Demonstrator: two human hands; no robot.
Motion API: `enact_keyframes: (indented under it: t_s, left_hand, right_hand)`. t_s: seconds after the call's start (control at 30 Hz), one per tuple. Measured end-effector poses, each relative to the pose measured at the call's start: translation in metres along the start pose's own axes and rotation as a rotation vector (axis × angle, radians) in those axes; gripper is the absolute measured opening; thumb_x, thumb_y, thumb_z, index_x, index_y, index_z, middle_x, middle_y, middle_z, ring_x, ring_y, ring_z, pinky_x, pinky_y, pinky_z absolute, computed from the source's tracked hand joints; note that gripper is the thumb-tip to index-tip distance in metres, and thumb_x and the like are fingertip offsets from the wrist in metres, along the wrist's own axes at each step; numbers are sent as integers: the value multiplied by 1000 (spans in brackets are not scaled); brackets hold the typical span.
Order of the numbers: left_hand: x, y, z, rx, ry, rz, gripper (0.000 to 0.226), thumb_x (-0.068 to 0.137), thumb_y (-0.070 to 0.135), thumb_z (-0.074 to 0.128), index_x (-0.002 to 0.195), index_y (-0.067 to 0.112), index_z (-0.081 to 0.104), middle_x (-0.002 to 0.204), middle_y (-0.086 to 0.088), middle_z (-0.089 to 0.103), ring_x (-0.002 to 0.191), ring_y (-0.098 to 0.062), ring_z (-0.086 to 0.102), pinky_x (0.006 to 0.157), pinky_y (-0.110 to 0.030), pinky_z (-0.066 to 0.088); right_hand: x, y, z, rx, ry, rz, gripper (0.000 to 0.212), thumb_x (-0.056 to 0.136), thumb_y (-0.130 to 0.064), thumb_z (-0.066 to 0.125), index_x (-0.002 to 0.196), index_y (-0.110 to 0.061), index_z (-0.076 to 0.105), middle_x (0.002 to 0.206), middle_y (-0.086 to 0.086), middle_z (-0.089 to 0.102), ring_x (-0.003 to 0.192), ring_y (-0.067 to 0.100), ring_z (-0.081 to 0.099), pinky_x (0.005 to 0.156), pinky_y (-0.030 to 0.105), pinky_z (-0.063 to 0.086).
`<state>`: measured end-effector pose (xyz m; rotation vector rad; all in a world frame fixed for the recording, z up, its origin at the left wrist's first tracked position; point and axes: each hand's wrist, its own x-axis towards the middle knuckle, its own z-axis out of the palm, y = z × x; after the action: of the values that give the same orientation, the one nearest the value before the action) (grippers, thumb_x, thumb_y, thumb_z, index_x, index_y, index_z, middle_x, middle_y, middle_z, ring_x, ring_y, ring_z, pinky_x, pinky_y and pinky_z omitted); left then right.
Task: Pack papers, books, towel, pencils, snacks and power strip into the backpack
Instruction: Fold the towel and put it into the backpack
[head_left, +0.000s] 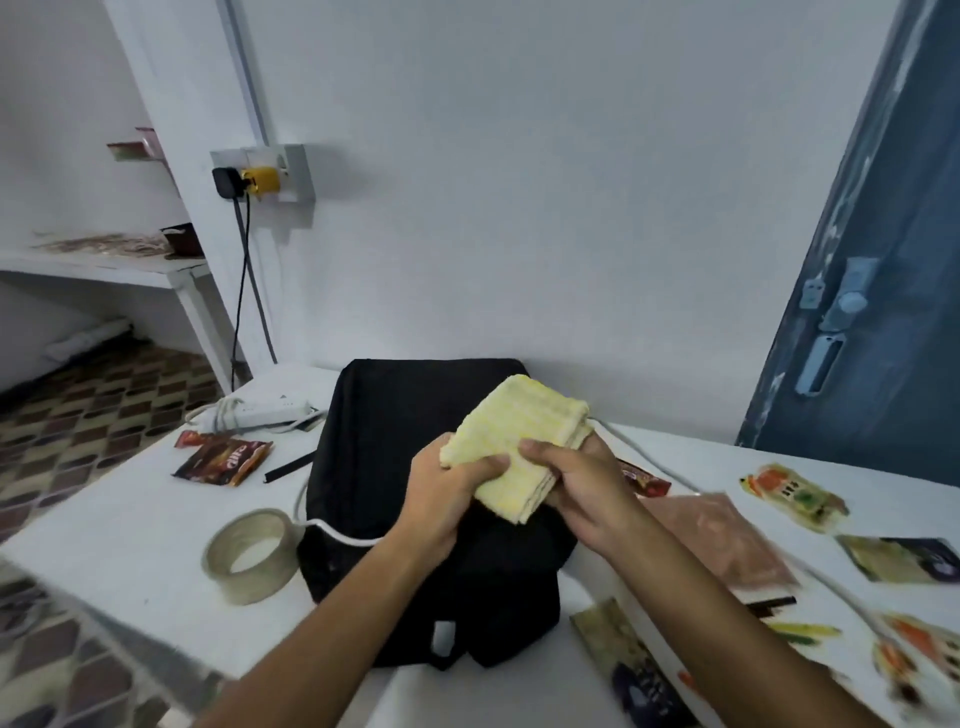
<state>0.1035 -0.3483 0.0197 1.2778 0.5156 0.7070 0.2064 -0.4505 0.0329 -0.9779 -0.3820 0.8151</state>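
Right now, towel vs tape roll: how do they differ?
The towel is yellow, soft and folded; the tape roll is a tan, rigid ring. The towel is held above the backpack by the left hand and right hand; the tape roll lies flat on the table, untouched, left of the backpack.

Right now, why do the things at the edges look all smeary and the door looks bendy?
In the head view, the wide-angle lens bends the blue door near the frame edge; motion blur smears the snack packets at right, while the folded yellow towel, held by the left hand and right hand over the black backpack, stays fairly sharp under soft, even light.
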Motion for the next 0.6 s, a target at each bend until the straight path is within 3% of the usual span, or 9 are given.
enact_keyframes:
  t_s: [0.1,0.2,0.27,0.33,0.5,0.6]
  left_hand:
    - [-8,-3,-36,335,-203,69,50,61,34,84,91,3,58,83,-5,67,81,-19,64,76,-32,51]
    - [-4,-16,-74,739,-325,176,30,68,47,73,84,26,60,88,2,69,85,-12,63,81,-32,52]
    - [1,-29,-96,1285,-398,213,31,71,54,65,94,33,61,110,7,62,107,-12,52,95,-40,44]
    - [2,-39,-107,1573,-498,100,41,79,53,65,114,32,61,139,4,44,132,-17,31,109,-46,27]
    - [8,-41,-118,1522,-684,80,59,72,63,69,125,39,58,153,1,24,143,-16,9,116,-54,8]
    - [16,-40,-123,1565,-777,93,50,77,61,65,122,39,62,156,-2,22,145,-19,8,116,-55,12]
  right_hand:
    - [2,16,-7,-73,112,-72,41,81,13,61,115,-9,58,109,9,70,100,23,68,81,39,56]
    - [5,20,-13,-80,128,-106,45,81,13,61,119,-8,55,112,7,69,102,23,67,82,39,55]
    - [6,21,-14,-59,113,-103,48,81,14,61,123,-6,52,116,9,67,105,24,66,83,41,55]
    - [7,22,-12,-36,97,-98,50,81,15,60,126,-6,50,119,11,65,107,25,65,84,42,55]
    - [7,28,-2,8,78,-81,49,82,14,59,125,-8,52,119,10,66,107,25,66,85,43,55]
    - [7,29,5,28,98,-80,49,81,12,60,126,-8,52,119,11,66,107,26,66,82,41,56]
